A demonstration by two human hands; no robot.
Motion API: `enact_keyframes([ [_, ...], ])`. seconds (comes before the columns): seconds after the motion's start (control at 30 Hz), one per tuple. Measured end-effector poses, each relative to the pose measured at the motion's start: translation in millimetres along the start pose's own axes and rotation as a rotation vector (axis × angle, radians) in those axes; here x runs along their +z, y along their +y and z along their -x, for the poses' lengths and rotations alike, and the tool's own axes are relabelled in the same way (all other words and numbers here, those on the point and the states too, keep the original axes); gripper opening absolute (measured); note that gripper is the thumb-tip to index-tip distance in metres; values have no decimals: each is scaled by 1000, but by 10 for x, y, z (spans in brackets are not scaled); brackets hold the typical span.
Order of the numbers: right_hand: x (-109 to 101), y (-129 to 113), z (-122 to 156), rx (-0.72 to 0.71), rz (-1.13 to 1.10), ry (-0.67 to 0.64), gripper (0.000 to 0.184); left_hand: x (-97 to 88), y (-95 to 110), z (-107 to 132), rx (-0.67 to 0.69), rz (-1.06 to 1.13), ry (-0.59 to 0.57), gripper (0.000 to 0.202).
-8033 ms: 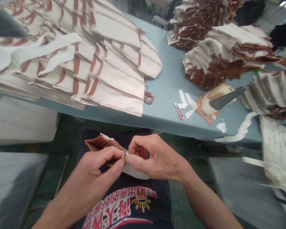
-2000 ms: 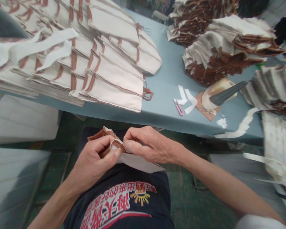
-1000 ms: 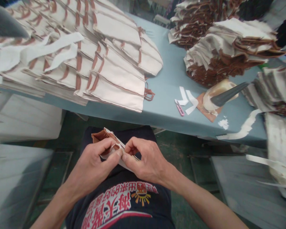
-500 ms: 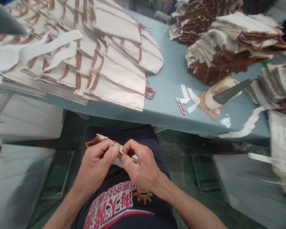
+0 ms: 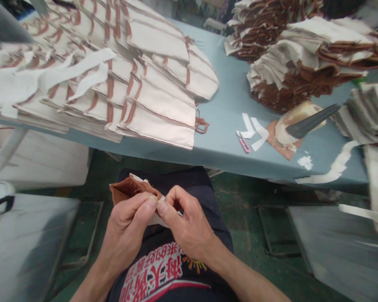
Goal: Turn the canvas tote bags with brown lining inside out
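Above my lap, my left hand (image 5: 130,220) pinches the edge of a brown and white fabric piece (image 5: 122,189). Its brown side spreads out beyond my left knuckles, and a white part shows under my fingers. My right hand (image 5: 187,218) is closed with thumb and forefinger on the same piece, right against the left fingertips. The exact spot between the fingertips is hidden. On the table ahead lie small pink thread snips (image 5: 243,142) beside white strips (image 5: 258,133), apart from both hands.
A blue-grey table (image 5: 220,144) crosses in front of me. Rows of cream pouches with brown trim (image 5: 164,121) cover its left side. Brown and white fabric stacks (image 5: 290,71) stand at right, behind a glue pot (image 5: 285,126) with a dark handle. Metal-framed white-covered surfaces (image 5: 28,235) flank me.
More of the brown side of the fabric piece shows beyond my left hand. Both hands stay pinched close together. The whole view has shifted slightly.
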State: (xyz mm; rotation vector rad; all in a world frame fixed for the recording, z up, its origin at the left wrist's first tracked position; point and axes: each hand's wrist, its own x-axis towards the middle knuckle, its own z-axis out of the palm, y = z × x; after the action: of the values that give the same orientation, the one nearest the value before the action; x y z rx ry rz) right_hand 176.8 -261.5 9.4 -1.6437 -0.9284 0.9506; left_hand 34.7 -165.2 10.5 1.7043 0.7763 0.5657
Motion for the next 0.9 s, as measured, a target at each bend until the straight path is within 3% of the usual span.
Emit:
enact_keyframes([
  [0.23,103,112,70,-170,113,131,12,177,-181,-11,-176,155,147,50],
  [0.43,39,245,132,-275,253,131,4,218,-175,-32,-182,125,113,51],
  [0.53,-48,222,148,-264,241,68,9,207,-98,-49,-141,92,94,52],
  [0.73,-149,-4,100,-150,163,58,15,214,92,-70,-10,-81,185,49],
  [0.9,-153,-96,-3,-43,128,13,28,236,184,-8,-81,-141,236,41],
])
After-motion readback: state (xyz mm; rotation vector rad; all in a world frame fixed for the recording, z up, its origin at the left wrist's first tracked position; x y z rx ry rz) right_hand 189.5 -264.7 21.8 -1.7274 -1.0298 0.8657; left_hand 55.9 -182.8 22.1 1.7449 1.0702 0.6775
